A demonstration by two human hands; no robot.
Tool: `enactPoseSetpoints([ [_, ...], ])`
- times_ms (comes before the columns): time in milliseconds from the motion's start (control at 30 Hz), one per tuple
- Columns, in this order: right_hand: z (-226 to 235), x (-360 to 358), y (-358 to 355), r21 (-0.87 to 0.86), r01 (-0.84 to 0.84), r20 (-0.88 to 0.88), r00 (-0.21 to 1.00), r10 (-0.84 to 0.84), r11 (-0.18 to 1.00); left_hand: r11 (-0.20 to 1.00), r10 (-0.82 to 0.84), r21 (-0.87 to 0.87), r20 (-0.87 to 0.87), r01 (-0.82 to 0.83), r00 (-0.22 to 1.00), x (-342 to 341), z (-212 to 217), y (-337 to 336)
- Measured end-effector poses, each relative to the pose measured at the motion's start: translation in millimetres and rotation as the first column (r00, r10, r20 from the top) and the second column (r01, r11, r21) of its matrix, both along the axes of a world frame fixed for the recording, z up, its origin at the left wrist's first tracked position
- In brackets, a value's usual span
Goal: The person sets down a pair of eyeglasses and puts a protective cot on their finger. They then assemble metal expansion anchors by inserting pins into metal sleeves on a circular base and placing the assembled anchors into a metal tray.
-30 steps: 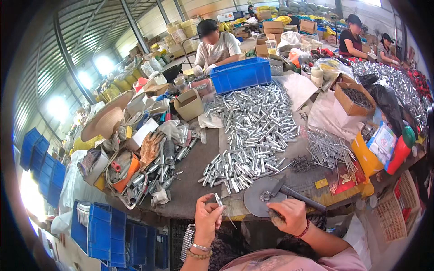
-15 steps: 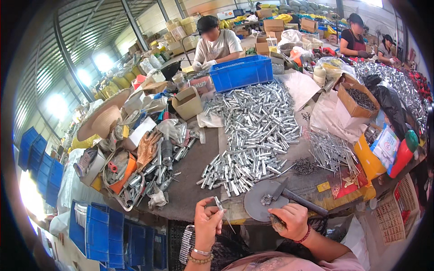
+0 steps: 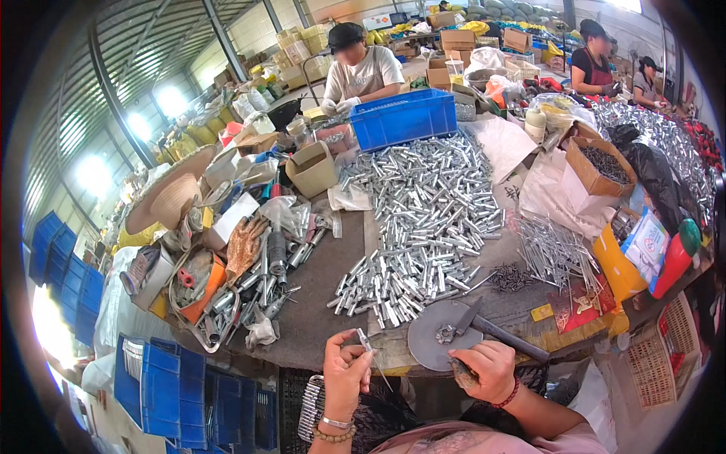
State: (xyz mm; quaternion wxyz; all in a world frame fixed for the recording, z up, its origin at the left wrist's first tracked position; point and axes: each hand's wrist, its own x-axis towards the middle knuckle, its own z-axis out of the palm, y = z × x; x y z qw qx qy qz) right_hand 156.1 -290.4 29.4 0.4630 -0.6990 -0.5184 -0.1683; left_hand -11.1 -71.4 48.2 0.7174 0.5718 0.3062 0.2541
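Observation:
My left hand [image 3: 346, 372] is closed in a pinch on a short silver metal tube [image 3: 364, 339], held upright and slightly tilted. A thin metal rod [image 3: 383, 377] extends below it, past my fingers. My right hand [image 3: 488, 371] is closed, its darkened thumb against the fingers; anything between them is hidden. Just beyond it lies a round grey disc [image 3: 427, 344] at the bench's near edge, bearing a few small metal parts [image 3: 446, 331]. A hammer [image 3: 503, 336] rests with its head over the disc. Past my hands spreads a big heap of silver metal tubes [image 3: 423, 227].
A blue crate [image 3: 404, 121] stands behind the heap, a person [image 3: 359, 72] beyond it. Thin rods [image 3: 556, 250] and dark screws [image 3: 512, 280] lie to the right. Tools [image 3: 265, 280] and an orange-stained glove [image 3: 246, 246] clutter the left. Blue bins [image 3: 162, 386] stand lower left.
Both hands keep nearly the same place and grip. The view has shifted very slightly.

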Motion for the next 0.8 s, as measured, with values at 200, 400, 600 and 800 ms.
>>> enactPoseSetpoints([
  [200,-1.2,0.1,-0.6,-0.013,0.008,0.005,1.0,-0.008,1.0,1.0,0.005,-0.003,-0.008,-0.005,1.0,0.6,3.0,-1.5],
  [400,-1.3,1.7,-0.5,-0.017,0.003,0.024,1.0,-0.003,1.0,1.0,0.0,-0.012,-0.008,-0.001,1.0,0.5,0.4,-0.4],
  [600,-2.7,1.0,-0.4,-0.009,0.009,0.03,1.0,-0.009,1.0,1.0,0.0,-0.02,-0.005,0.0,1.0,-0.4,1.0,-0.8],
  [800,-4.5,0.7,-0.6,-0.015,0.014,0.029,0.999,-0.013,1.0,1.0,0.001,-0.021,-0.006,-0.001,1.0,-0.2,1.1,-0.9],
])
